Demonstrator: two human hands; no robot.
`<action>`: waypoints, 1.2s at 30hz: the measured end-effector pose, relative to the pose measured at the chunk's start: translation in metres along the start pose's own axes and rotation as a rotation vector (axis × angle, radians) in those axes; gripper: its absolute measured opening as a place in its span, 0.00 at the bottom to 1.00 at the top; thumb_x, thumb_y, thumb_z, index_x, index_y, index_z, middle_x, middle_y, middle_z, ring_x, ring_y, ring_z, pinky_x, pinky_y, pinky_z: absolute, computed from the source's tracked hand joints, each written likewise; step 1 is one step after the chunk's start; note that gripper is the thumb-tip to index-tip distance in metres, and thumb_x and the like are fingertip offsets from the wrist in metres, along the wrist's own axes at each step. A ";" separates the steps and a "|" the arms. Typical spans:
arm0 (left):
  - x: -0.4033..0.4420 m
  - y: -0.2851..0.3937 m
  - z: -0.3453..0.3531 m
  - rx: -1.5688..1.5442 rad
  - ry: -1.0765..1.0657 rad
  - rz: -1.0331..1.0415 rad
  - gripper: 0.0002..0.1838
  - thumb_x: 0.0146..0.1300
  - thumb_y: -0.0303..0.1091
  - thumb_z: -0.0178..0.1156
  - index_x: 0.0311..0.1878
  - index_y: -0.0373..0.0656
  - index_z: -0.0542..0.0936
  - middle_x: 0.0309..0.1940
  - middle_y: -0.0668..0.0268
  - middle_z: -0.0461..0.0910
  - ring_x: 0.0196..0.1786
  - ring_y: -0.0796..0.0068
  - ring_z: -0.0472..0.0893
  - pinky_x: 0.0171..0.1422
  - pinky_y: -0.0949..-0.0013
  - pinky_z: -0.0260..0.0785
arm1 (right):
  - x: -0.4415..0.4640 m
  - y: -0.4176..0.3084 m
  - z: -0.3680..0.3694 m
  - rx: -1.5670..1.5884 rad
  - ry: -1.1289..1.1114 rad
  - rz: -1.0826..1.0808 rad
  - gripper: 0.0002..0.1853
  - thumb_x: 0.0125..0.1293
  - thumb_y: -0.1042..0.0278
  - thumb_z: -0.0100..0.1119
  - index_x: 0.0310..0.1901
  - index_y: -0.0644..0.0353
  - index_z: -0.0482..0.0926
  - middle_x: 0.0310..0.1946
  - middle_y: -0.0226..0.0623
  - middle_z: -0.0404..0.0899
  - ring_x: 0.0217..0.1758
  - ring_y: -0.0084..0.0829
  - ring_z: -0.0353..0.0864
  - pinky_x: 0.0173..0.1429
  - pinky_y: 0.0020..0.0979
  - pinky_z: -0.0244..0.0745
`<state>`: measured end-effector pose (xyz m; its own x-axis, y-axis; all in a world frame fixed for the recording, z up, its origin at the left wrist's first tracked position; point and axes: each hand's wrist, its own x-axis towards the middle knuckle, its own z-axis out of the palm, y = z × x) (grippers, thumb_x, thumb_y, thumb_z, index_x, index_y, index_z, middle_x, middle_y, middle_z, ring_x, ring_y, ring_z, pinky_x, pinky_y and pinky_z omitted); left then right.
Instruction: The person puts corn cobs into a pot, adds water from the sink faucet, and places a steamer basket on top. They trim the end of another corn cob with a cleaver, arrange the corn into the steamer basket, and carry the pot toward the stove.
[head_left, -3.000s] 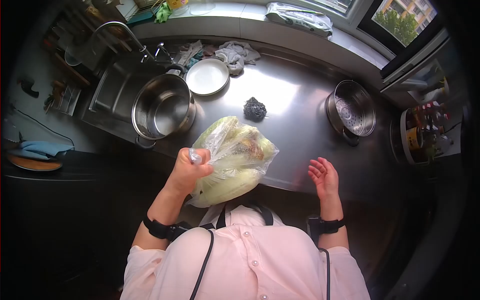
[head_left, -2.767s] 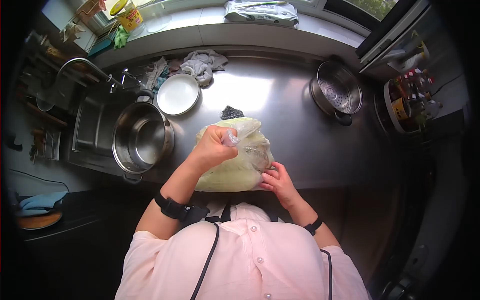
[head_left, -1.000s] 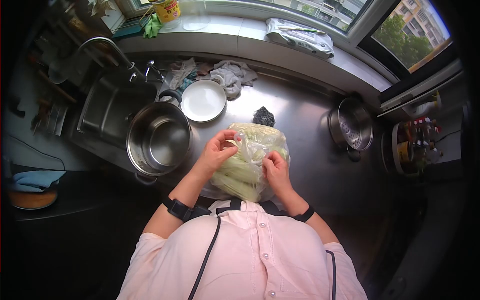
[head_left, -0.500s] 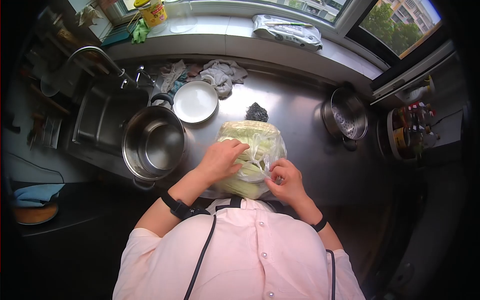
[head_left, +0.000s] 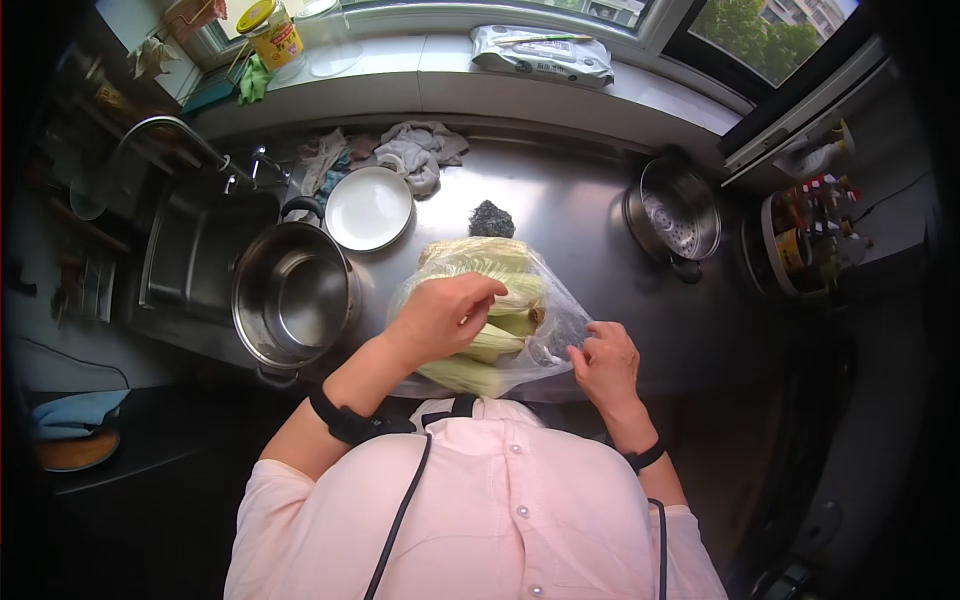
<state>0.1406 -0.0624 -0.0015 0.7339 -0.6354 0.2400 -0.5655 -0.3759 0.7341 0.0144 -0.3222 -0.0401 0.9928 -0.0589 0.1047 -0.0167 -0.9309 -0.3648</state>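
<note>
Several ears of corn in pale green husks (head_left: 487, 342) lie in a clear plastic bag (head_left: 562, 335) at the counter's front edge. The bag's mouth is spread, and a brown stalk end shows at its right side. My right hand (head_left: 608, 362) pinches the bag's film at the right, drawing it away from the corn. Over the corn's left part hovers my left hand (head_left: 445, 315), its fingers bent and slightly apart, with nothing visible in them. Whether it touches the husks or the film underneath is hidden.
A deep steel pot (head_left: 297, 292) stands left, near a sink (head_left: 205, 240) and a white plate (head_left: 369, 208). Behind the bag lies a dark steel-wool scrubber (head_left: 492, 219). A steamer pot (head_left: 680, 210) is at right, bottles (head_left: 815, 205) beyond. Crumpled cloths (head_left: 420, 155) lie at the back.
My right hand has moved right, stretching the bag's film outward and uncovering more corn. My left hand has lifted slightly, its fingers more bent. The view has shifted a little.
</note>
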 end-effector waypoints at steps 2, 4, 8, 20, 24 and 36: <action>0.002 -0.015 0.043 0.102 -0.203 0.081 0.18 0.56 0.24 0.63 0.52 0.41 0.80 0.41 0.62 0.82 0.38 0.62 0.82 0.45 0.61 0.76 | 0.002 -0.008 0.005 -0.048 -0.046 0.006 0.12 0.45 0.68 0.77 0.21 0.62 0.80 0.66 0.51 0.73 0.70 0.50 0.69 0.67 0.47 0.68; 0.009 -0.029 0.067 0.459 -0.054 0.161 0.22 0.52 0.29 0.68 0.53 0.43 0.79 0.47 0.61 0.81 0.50 0.56 0.81 0.52 0.55 0.75 | 0.007 -0.012 0.005 -0.055 -0.045 0.007 0.13 0.44 0.68 0.77 0.28 0.62 0.82 0.68 0.52 0.71 0.72 0.50 0.68 0.69 0.47 0.67; 0.016 -0.042 0.069 0.478 -0.196 -0.084 0.24 0.48 0.34 0.72 0.50 0.44 0.79 0.45 0.60 0.80 0.52 0.55 0.80 0.56 0.55 0.74 | 0.003 -0.009 0.012 -0.087 -0.098 -0.019 0.25 0.44 0.68 0.78 0.46 0.63 0.82 0.70 0.55 0.67 0.72 0.51 0.66 0.71 0.47 0.64; 0.002 0.040 -0.020 -0.347 0.034 -0.266 0.32 0.59 0.27 0.71 0.66 0.41 0.71 0.54 0.58 0.83 0.57 0.67 0.82 0.63 0.66 0.72 | 0.016 -0.011 -0.016 0.512 0.092 -0.128 0.38 0.47 0.62 0.81 0.62 0.61 0.76 0.64 0.46 0.75 0.67 0.46 0.74 0.71 0.43 0.68; -0.017 0.060 -0.017 -0.937 0.105 -0.335 0.32 0.64 0.29 0.70 0.69 0.40 0.67 0.59 0.59 0.79 0.64 0.67 0.77 0.71 0.63 0.67 | 0.038 -0.045 -0.031 1.190 -0.332 -0.180 0.42 0.53 0.58 0.80 0.67 0.64 0.69 0.59 0.45 0.79 0.64 0.38 0.76 0.67 0.39 0.71; -0.084 0.030 -0.055 -0.829 0.577 -0.430 0.13 0.73 0.27 0.58 0.58 0.38 0.77 0.46 0.61 0.84 0.55 0.74 0.82 0.65 0.68 0.71 | 0.045 -0.087 -0.012 1.084 -0.737 -0.227 0.36 0.57 0.61 0.76 0.64 0.67 0.72 0.53 0.40 0.81 0.55 0.27 0.79 0.61 0.30 0.74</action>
<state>0.0826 0.0161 0.0354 0.9971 -0.0673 -0.0357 0.0496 0.2176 0.9748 0.0593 -0.2485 0.0077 0.7986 0.5864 -0.1355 -0.0817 -0.1174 -0.9897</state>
